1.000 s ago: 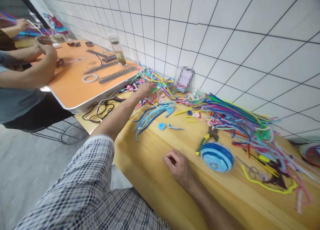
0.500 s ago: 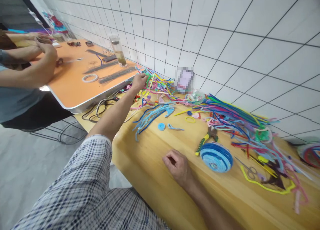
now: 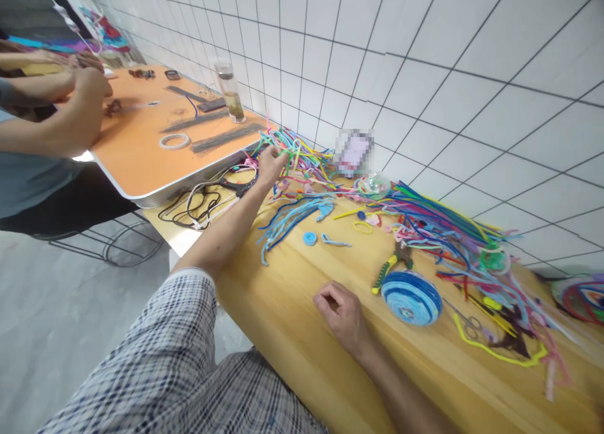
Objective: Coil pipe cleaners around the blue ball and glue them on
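Observation:
My left hand [image 3: 272,163] reaches out to a loose pile of colourful pipe cleaners [image 3: 306,152]. Its fingers are pinched at a green strand at the pile's left edge; the fingertips are partly hidden. My right hand [image 3: 340,311] rests on the wooden table, curled into a hollow fist with nothing visible inside. Right of it lie a blue striped coil disc [image 3: 411,299] and pliers with yellow-green handles [image 3: 391,267]. Beyond this hand are a small blue coil [image 3: 309,238], a bent light-blue piece [image 3: 336,240] and a bunch of blue pipe cleaners [image 3: 290,223].
More pipe cleaners [image 3: 443,214] run along the tiled wall, with scissors [image 3: 472,326] at the right. A phone [image 3: 353,154] leans on the wall. Cables [image 3: 193,209] lie by my left forearm. The orange table [image 3: 136,163] holds a bottle [image 3: 232,97]; another person's hands [image 3: 82,75] work there.
My left hand has shifted slightly right and down at the pile, and more of the cables and a black item beside my forearm show. My right hand keeps its curled pose. The view has moved slightly.

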